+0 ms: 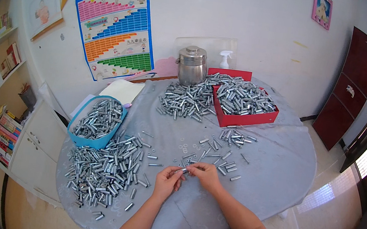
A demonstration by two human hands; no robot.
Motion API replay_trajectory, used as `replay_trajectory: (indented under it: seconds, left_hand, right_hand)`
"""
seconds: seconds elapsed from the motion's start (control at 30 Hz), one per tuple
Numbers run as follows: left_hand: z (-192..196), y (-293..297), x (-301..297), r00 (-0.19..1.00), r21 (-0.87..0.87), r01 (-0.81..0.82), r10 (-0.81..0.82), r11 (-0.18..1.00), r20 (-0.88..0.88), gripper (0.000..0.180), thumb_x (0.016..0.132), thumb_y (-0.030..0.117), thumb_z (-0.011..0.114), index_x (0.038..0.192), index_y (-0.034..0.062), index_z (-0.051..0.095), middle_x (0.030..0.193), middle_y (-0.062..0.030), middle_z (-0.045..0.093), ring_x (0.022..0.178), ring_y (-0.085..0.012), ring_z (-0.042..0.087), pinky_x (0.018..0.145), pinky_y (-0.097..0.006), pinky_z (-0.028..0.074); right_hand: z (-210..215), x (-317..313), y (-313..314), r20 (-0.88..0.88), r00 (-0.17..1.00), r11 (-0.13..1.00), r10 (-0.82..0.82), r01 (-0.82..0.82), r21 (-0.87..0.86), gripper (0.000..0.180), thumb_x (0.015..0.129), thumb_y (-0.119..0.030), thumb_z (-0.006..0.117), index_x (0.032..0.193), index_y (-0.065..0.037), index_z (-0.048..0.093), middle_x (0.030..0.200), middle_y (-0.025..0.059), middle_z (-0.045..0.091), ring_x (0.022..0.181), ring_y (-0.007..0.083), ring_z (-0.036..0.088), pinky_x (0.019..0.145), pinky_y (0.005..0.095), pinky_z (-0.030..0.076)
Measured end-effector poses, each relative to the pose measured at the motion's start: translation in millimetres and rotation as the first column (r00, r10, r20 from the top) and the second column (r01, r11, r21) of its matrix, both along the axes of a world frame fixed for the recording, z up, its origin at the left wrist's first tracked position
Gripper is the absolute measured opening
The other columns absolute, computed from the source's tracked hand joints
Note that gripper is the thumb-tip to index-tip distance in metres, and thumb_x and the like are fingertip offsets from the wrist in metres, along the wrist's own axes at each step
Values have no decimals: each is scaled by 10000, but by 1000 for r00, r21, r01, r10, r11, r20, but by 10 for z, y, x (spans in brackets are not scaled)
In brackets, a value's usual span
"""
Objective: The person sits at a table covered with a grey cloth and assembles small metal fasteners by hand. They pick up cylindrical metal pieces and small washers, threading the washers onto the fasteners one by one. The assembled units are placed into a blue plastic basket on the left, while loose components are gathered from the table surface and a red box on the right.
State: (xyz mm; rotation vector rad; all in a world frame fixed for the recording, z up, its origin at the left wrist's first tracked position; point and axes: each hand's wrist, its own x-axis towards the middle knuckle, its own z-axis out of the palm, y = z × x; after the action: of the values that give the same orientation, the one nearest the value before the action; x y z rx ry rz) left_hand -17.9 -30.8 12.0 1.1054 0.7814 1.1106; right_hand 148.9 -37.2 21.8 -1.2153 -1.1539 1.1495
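My left hand (167, 180) and my right hand (204, 174) meet above the middle of the table. Their fingertips pinch a small shiny metal sleeve anchor (181, 171) from both ends, and much of it is hidden by the fingers. Just beyond my hands lie several loose flat washers (183, 145). Scattered metal sleeves (235, 178) and bolts lie to the right of them. A big heap of sleeve parts (101, 173) spreads out on the left, beside my left forearm.
On the left a blue basket (79, 141) is full of metal parts. Towards the back stands a red box (243, 121), heaped with more, next to another pile (185, 100). Behind these are a steel canister (191, 69) and a white spray bottle (224, 60). A grey cloth (277, 173) covers the table.
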Motion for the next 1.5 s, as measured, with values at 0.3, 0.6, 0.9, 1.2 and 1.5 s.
replay_trajectory:
  seconds: [0.3, 0.6, 0.9, 1.2, 1.5]
  left_hand:
    - [47, -2, 6, 999, -57, -34, 36, 998, 27, 165, 892, 102, 546, 986, -30, 576, 745, -114, 626, 468, -92, 505, 389, -216, 399]
    - [36, 21, -31, 998, -60, -57, 59, 997, 26, 157, 888, 106, 553, 970, -24, 584, 734, -106, 630, 467, -83, 506, 393, -205, 395]
    - [42, 23, -31, 998, -64, -63, 65, 996, 15, 161, 885, 105, 557, 970, -29, 584, 733, -108, 634, 461, -83, 502, 394, -205, 391]
    - [50, 28, -28, 997, -62, -75, 77, 995, 25, 159, 884, 108, 561, 963, -28, 589, 726, -108, 633, 464, -84, 500, 398, -207, 394]
    - [32, 38, -46, 996, -60, -82, 83, 995, 18, 159, 881, 116, 569, 956, -22, 596, 720, -98, 630, 470, -83, 508, 402, -205, 394]
  right_hand:
    - [-73, 459, 231, 733, 486, 854, -476, 58, 517, 161, 766, -116, 617, 905, -48, 662, 902, 108, 643, 894, 299, 559, 820, 393, 412]
    - [-104, 467, 316, 757, 427, 856, -495, 89, 509, 272, 733, -187, 647, 974, -60, 653, 943, 91, 618, 955, 274, 523, 867, 397, 376]
    - [-133, 444, 318, 816, 342, 865, -467, -18, 502, 291, 696, -252, 695, 954, -120, 683, 942, 75, 596, 954, 258, 505, 862, 397, 352]
    - [-157, 414, 351, 793, 394, 845, -465, -72, 531, 203, 698, -207, 690, 876, -111, 688, 912, 41, 598, 937, 234, 519, 851, 396, 348]
    - [-134, 384, 317, 824, 405, 891, -397, -48, 452, 142, 671, -169, 705, 795, -112, 664, 872, 52, 607, 941, 240, 523, 872, 396, 339]
